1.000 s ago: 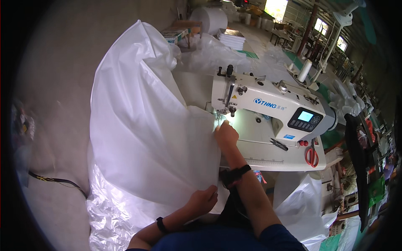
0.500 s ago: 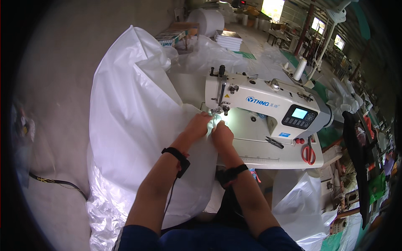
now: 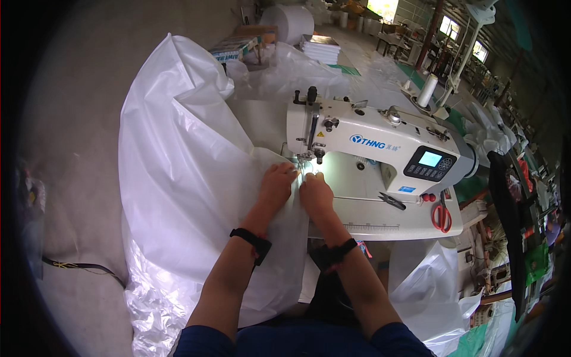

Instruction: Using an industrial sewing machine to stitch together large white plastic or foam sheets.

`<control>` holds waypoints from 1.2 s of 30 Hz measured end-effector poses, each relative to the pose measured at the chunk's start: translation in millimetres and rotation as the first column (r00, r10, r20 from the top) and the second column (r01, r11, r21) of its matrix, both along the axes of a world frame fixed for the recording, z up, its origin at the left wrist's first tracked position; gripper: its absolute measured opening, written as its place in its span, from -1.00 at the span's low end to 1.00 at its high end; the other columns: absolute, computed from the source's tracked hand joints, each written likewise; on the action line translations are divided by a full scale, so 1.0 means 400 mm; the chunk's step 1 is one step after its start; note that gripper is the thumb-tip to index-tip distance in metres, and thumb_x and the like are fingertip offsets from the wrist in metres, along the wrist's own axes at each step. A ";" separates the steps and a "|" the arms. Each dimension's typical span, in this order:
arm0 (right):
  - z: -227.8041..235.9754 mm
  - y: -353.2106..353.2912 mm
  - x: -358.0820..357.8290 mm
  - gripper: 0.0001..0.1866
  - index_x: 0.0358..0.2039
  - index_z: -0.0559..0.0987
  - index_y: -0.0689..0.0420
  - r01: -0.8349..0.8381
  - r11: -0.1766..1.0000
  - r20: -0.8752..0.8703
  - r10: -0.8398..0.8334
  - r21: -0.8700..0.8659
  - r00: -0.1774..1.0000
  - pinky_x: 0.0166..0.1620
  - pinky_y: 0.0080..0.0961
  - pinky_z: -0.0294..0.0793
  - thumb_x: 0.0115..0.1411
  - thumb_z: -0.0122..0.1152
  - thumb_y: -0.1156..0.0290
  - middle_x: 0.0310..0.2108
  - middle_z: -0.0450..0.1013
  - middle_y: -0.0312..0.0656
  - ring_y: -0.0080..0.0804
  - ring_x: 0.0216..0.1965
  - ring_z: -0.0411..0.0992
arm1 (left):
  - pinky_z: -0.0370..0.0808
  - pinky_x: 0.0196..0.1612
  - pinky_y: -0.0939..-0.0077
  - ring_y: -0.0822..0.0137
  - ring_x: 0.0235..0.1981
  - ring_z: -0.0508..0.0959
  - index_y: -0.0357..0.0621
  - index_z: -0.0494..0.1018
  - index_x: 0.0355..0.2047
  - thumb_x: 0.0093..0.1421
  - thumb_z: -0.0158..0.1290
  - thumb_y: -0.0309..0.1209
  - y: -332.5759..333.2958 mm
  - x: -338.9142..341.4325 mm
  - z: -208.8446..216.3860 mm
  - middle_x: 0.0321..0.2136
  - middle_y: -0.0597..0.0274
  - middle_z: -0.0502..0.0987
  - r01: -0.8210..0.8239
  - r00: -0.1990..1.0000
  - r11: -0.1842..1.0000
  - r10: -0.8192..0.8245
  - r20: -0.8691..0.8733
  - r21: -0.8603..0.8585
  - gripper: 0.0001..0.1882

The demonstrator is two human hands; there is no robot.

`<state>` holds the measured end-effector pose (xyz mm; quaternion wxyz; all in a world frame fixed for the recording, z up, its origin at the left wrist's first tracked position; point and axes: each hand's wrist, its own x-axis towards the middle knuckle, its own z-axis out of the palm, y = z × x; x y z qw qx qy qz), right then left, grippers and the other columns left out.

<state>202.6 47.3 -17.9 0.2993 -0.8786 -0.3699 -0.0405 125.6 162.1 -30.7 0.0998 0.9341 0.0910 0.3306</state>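
A large white plastic sheet (image 3: 178, 149) drapes over the left of the sewing machine's table and hangs down toward my lap, crumpled at its lower left. Its right edge runs up to the needle area of a white sewing machine (image 3: 357, 134), lit by a small lamp. My left hand (image 3: 276, 185) lies on the sheet just short of the needle, its fingers closed on the material. Close beside it, my right hand (image 3: 316, 193) pinches the sheet's edge in front of the presser foot. The fingertips are partly lost in glare.
On the machine bed lie thread snips (image 3: 392, 201), and red-handled scissors (image 3: 441, 215) sit at its right end. A white thread cone (image 3: 427, 90) stands behind the machine. Farther back are a large white roll (image 3: 287, 25) and a stack of books (image 3: 320, 50). Another white sheet (image 3: 425, 285) hangs at lower right.
My left hand has drawn slightly back from the needle, toward me. My right hand stays nearly in place at the sheet's edge. The whole view has shifted a little.
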 end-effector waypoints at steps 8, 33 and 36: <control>-0.014 0.022 0.020 -0.86 -0.35 0.42 0.19 -0.087 0.986 0.167 0.110 -0.141 0.980 -0.40 -0.27 0.48 0.09 -0.05 0.44 -0.33 0.37 0.01 -0.12 -0.42 0.48 | 0.36 -0.09 0.31 0.13 -0.19 0.42 -0.02 0.53 -0.27 -0.06 0.00 -0.56 -0.006 -0.003 0.011 -0.21 0.23 0.45 0.004 0.998 0.993 0.004 0.068 -0.121 -0.69; 0.001 -0.002 0.032 -0.71 -0.20 0.42 0.25 -0.056 0.993 -0.323 0.086 0.102 0.942 -0.19 -0.21 0.42 0.08 0.04 0.37 -0.38 0.48 0.11 0.00 -0.29 0.47 | 0.36 -0.09 0.31 0.18 -0.18 0.41 0.09 0.50 -0.17 -0.05 -0.01 -0.53 -0.014 -0.002 0.019 -0.18 0.30 0.44 -0.055 0.998 0.996 0.053 -0.022 -0.077 -0.61; -0.004 -0.001 0.032 -0.71 -0.21 0.42 0.26 -0.057 0.992 -0.324 0.091 0.111 0.942 -0.19 -0.21 0.42 0.09 0.03 0.36 -0.38 0.48 0.13 0.01 -0.29 0.46 | 0.36 -0.09 0.32 0.18 -0.19 0.41 0.09 0.51 -0.18 -0.04 -0.02 -0.53 -0.016 -0.004 0.024 -0.18 0.30 0.44 -0.065 0.996 0.996 0.061 -0.069 -0.057 -0.62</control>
